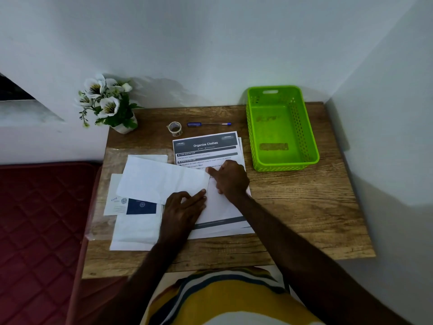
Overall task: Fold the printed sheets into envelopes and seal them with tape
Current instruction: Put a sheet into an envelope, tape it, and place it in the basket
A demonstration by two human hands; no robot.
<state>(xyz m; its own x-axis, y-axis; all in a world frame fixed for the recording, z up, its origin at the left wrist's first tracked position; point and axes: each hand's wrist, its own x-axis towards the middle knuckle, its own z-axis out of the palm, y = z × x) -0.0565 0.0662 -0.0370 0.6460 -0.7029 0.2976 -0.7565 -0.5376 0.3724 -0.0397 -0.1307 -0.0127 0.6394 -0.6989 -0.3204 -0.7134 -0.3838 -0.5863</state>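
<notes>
From the head camera, a person sits at a wooden table (293,207) and is folding paper. The top printed sheet (218,207) lies on a small pile of printed sheets (206,146) in the middle of the table, and its folded flap (161,181) is turned over to the left, a bit crooked. The left hand (182,207) lies on the paper with its fingers straight, pressing the low end of the fold. The right hand (230,178) is just beside it, higher up, pressing down with a pointing finger at the top end of the fold, its other fingers tucked in; it holds nothing. The two hands are close but not touching. To the left lie more white papers and envelopes (131,221), one with a dark blue card (141,206). At the back sit a roll of tape (175,128), a blue pen (208,124), a green basket (281,127) and a pot of white flowers (107,102). Here is what could go wrong, I think: the flap is tilted, so pressing now may make a crooked crease. The sheets under it could slide too, because paper is slippery. The tape is far back, so reaching for it may let the fold pop open.
</notes>
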